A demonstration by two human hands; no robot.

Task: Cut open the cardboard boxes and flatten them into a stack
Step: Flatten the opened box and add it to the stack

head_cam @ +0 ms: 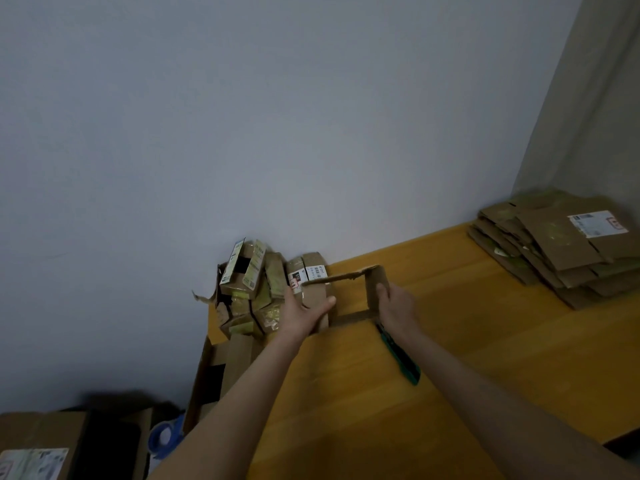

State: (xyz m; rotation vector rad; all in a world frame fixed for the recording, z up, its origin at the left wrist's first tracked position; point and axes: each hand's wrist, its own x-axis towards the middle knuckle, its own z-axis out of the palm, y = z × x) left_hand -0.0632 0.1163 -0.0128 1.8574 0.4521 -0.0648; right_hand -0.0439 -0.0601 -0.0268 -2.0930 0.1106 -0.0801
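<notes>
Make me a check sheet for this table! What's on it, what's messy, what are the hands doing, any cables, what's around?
Surface: yellow table.
Job's things: box, open at both ends, held in both hands; pile of uncut ones by the wall; flat stack far right; green knife lying on the table by the right arm.
Clutter: blue tape roll and big boxes low left, off the table.
Grips: left grip holds the box's left side; right grip holds its right wall.
Cables: nothing seen.
Surroundings: grey wall; curtain at right.
</notes>
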